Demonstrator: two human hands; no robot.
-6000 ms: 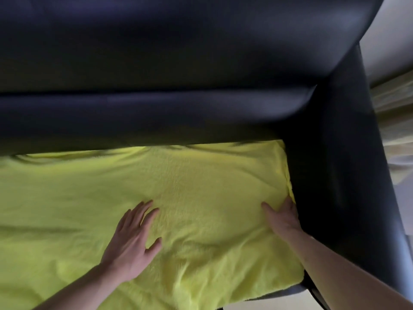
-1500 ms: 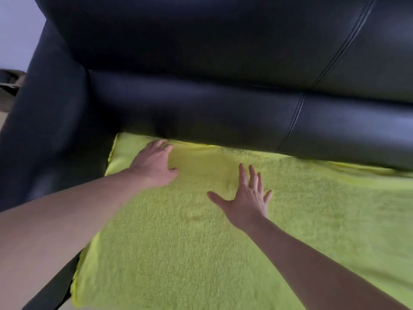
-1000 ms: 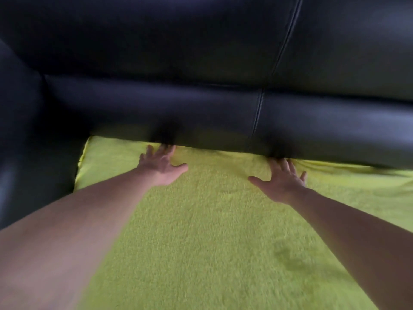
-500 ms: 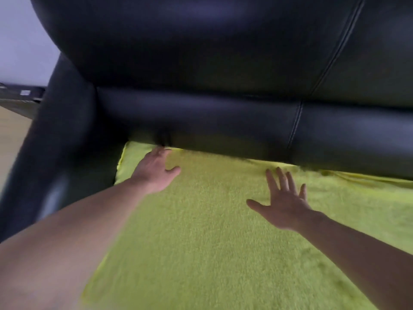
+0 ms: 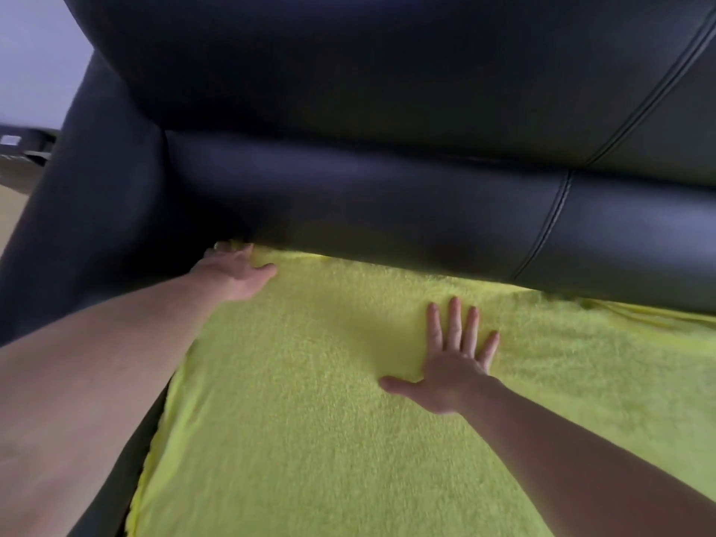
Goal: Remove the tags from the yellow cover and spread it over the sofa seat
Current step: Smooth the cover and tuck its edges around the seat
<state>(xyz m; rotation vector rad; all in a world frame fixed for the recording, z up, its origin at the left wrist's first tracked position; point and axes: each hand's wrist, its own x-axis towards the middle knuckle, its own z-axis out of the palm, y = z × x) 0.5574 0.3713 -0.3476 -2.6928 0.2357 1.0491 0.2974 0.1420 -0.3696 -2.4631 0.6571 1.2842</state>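
The fluffy yellow cover (image 5: 310, 401) lies spread over the seat of the black leather sofa (image 5: 368, 110). My left hand (image 5: 232, 273) rests on the cover's far left corner, where the seat meets the backrest and the left armrest; its fingertips are hidden in the gap. My right hand (image 5: 453, 362) lies flat on the cover with fingers straight and spread, a little in front of the backrest. No tags are visible on the cover.
The sofa's left armrest (image 5: 89, 211) rises beside my left arm. The backrest cushion (image 5: 387, 207) overhangs the cover's far edge. Light floor (image 5: 11, 203) and a dark object show at the far left. The cover is wrinkled at the far right (image 5: 639, 315).
My right hand has slid back from the backrest toward me and lies flat. My left hand has pushed further into the back left corner. The view has shifted slightly.
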